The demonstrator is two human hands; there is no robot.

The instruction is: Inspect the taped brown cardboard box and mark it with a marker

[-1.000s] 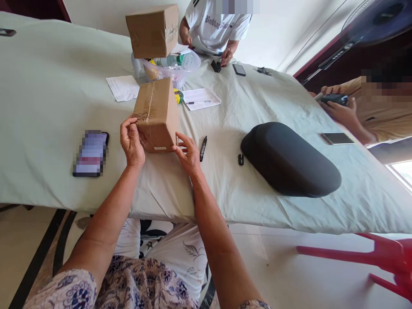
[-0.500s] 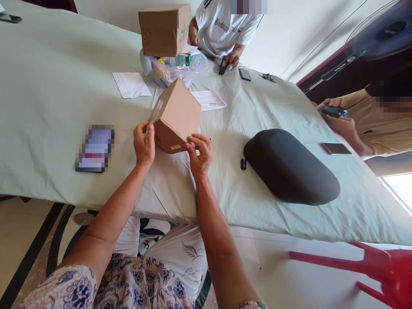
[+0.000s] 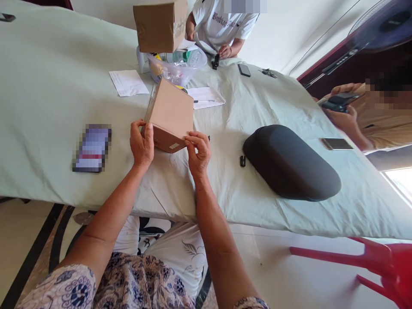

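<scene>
A small brown cardboard box [image 3: 169, 112] is tilted up off the pale green tablecloth [image 3: 48, 86], its plain broad face turned toward me. My left hand [image 3: 140, 143] grips its near left corner, thumb on the edge. My right hand [image 3: 198, 152] pinches its near right corner with curled fingers. A small white label shows on the box's lower side. Only a tip of the black marker [image 3: 209, 138] shows behind my right hand.
A phone [image 3: 92, 148] lies left of the box; a black oval case [image 3: 289, 161] and a small black object [image 3: 242, 161] lie right. Farther back are papers [image 3: 128, 82], a clear tub [image 3: 177, 68] and a second box [image 3: 160, 25]. Two other people sit across and at right. A red stool [image 3: 380, 266] stands low right.
The box has been tipped from standing upright to leaning with its broad face up. Both hands shifted to its near corners, and the right hand now covers the marker.
</scene>
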